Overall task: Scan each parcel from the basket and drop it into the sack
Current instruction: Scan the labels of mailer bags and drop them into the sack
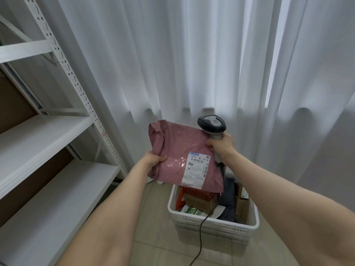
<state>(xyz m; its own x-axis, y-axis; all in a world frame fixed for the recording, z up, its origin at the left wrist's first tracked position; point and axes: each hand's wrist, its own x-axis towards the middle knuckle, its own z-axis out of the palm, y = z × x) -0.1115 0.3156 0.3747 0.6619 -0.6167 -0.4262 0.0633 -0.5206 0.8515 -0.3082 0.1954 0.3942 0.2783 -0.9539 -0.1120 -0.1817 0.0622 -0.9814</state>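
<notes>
Pink plastic parcel (178, 150) is gripped by one edge in the left hand (153, 160), above the basket (211, 225). The right hand (221, 144) grips the scanner (211, 123) just beside it. The scanner's head sits above the label (197, 167), so the scan may miss, and the slick plastic could slip free.

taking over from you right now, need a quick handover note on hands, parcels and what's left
Left hand grips the pink parcel by its left edge, above the basket, label facing up.
Right hand grips the scanner by the parcel's top right corner.
Whether this one is scanned cannot be told.
Left: other parcels wait in the basket. The sack is not in view.
</notes>
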